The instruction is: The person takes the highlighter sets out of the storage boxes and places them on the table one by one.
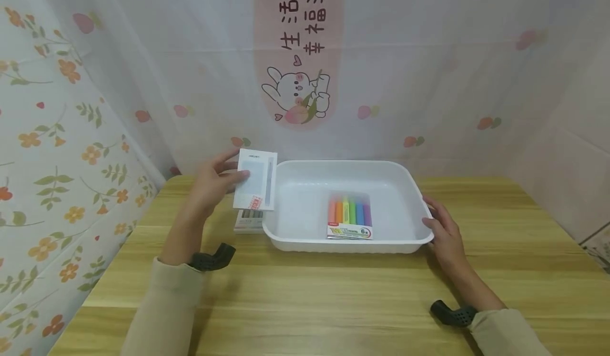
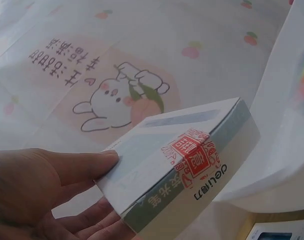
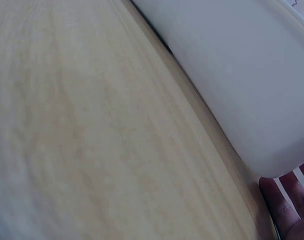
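Observation:
My left hand [image 1: 209, 186] holds a white highlighter box [image 1: 256, 180] between thumb and fingers, raised beside the left end of a white plastic tray [image 1: 305, 246]. A red seal and the deli brand print show on the box [image 2: 192, 160] in the left wrist view. On the table, partly hidden under the held box, lies another flat box [image 1: 249, 224]. Inside the tray rests a clear pack of several coloured highlighters [image 1: 350, 215]. My right hand [image 1: 445, 234] grips the tray's right end, thumb at the rim and fingers against the outer wall.
The tray stands on a wood-grain table [image 1: 333, 303], near its far edge. Behind it hangs a printed curtain [image 1: 200, 80] with a rabbit drawing, and a flowered cloth [image 1: 62, 160] hangs along the left. A dark band device [image 1: 212, 258] sits at each wrist.

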`<state>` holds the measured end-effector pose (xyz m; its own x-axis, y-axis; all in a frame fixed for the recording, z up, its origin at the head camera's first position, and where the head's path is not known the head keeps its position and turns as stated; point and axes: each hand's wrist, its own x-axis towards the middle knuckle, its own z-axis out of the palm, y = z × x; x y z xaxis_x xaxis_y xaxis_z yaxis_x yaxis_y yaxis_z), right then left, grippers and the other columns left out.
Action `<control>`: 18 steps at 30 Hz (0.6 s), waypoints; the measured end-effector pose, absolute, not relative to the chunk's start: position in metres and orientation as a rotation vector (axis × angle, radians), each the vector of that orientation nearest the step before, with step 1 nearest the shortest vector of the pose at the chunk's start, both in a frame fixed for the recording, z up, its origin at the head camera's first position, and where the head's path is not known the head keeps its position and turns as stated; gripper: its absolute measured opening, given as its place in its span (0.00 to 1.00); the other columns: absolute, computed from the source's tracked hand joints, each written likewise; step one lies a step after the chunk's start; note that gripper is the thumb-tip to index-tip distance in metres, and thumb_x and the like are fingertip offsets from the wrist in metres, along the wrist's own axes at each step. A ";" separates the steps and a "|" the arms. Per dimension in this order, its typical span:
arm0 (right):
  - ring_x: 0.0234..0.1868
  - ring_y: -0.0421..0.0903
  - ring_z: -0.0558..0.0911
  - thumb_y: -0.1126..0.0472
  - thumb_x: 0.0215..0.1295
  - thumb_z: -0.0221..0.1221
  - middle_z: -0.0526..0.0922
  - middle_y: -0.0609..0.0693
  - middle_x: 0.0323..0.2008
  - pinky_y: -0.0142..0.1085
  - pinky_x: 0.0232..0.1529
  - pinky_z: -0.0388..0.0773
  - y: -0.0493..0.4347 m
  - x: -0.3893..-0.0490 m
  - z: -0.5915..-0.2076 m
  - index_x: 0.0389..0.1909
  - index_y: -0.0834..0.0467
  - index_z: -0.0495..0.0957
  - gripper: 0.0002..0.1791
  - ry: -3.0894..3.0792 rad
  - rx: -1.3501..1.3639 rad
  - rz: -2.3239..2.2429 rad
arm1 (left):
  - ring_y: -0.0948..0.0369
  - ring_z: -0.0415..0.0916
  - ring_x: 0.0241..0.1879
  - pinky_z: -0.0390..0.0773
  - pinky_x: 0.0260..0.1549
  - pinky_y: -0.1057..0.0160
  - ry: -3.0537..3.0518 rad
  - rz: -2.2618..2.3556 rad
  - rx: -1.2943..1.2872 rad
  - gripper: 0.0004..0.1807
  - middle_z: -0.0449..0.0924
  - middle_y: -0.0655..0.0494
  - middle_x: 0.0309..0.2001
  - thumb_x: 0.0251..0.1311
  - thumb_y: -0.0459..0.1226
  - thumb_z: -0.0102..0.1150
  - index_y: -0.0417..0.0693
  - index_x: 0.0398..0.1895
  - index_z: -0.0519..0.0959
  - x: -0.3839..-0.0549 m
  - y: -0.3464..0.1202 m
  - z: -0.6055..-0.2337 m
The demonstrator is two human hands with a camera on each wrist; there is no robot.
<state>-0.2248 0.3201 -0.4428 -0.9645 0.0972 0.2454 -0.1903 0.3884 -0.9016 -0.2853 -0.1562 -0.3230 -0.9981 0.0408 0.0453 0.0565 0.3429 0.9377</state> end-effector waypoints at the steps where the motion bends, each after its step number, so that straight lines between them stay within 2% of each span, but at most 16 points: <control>1: 0.57 0.26 0.72 0.59 0.81 0.40 0.62 0.68 0.74 0.18 0.46 0.77 0.320 -0.225 -0.443 0.78 0.53 0.57 0.28 -2.394 0.081 1.600 | 0.44 0.75 0.64 0.77 0.63 0.46 -2.561 -1.791 -0.086 0.39 0.68 0.40 0.72 0.68 0.38 0.62 0.58 0.80 0.58 -0.285 -0.158 -0.323; 5: 0.57 0.26 0.72 0.58 0.81 0.39 0.61 0.67 0.75 0.17 0.46 0.77 0.321 -0.224 -0.444 0.79 0.52 0.56 0.28 -2.406 0.075 1.584 | 0.44 0.74 0.64 0.77 0.63 0.47 -2.552 -1.783 -0.054 0.38 0.68 0.40 0.72 0.69 0.38 0.61 0.58 0.79 0.58 -0.284 -0.168 -0.322; 8: 0.57 0.26 0.71 0.58 0.81 0.39 0.61 0.67 0.75 0.17 0.46 0.77 0.320 -0.224 -0.444 0.79 0.52 0.56 0.28 -2.406 0.072 1.587 | 0.47 0.74 0.63 0.81 0.58 0.56 -2.546 -1.791 -0.030 0.37 0.68 0.40 0.72 0.70 0.38 0.60 0.58 0.79 0.59 -0.284 -0.176 -0.323; 12: 0.56 0.24 0.71 0.58 0.81 0.39 0.62 0.67 0.75 0.17 0.46 0.76 0.321 -0.225 -0.444 0.79 0.52 0.57 0.28 -2.410 0.065 1.576 | 0.52 0.75 0.60 0.79 0.47 0.70 -2.543 -1.783 0.028 0.34 0.68 0.41 0.72 0.70 0.39 0.59 0.56 0.78 0.62 -0.286 -0.185 -0.327; 18: 0.54 0.22 0.71 0.59 0.81 0.39 0.62 0.68 0.74 0.18 0.44 0.77 0.321 -0.225 -0.444 0.78 0.53 0.57 0.28 -2.406 0.077 1.571 | 0.55 0.75 0.55 0.76 0.41 0.76 -2.547 -1.738 0.105 0.30 0.70 0.40 0.71 0.70 0.38 0.59 0.52 0.74 0.68 -0.290 -0.194 -0.334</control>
